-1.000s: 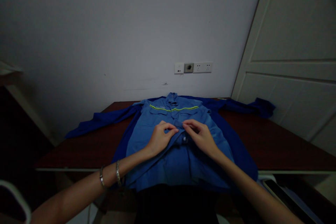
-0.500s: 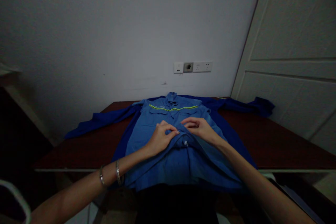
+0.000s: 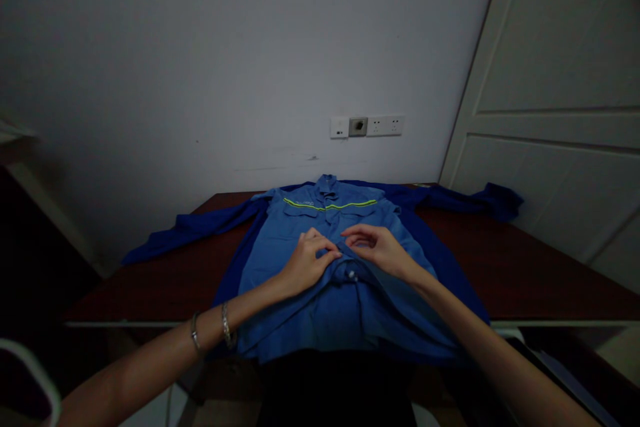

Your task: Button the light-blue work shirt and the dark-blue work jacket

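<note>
A light-blue work shirt (image 3: 280,250) with a yellow-green chest stripe lies front up, collar toward the wall. My left hand (image 3: 313,257) pinches the edge of its front opening between thumb and fingertips. Close by on the right, my right hand (image 3: 377,247) curves over the same edge, with a gap between thumb and forefinger; whether the thumb touches the cloth is hard to see. Below both hands the cloth bunches around a small whitish spot (image 3: 353,275), too small to make out. The lower hem hangs over the table's front edge.
Under the shirt is a darker blue garment (image 3: 200,230), its sleeves spread on the dark red table (image 3: 525,273). Behind stands a wall with a socket panel (image 3: 367,126). A white panelled door (image 3: 555,113) borders the right side.
The fingers of my right hand have lifted and spread slightly away from the shirt's edge. My left hand keeps its pinch in nearly the same place.
</note>
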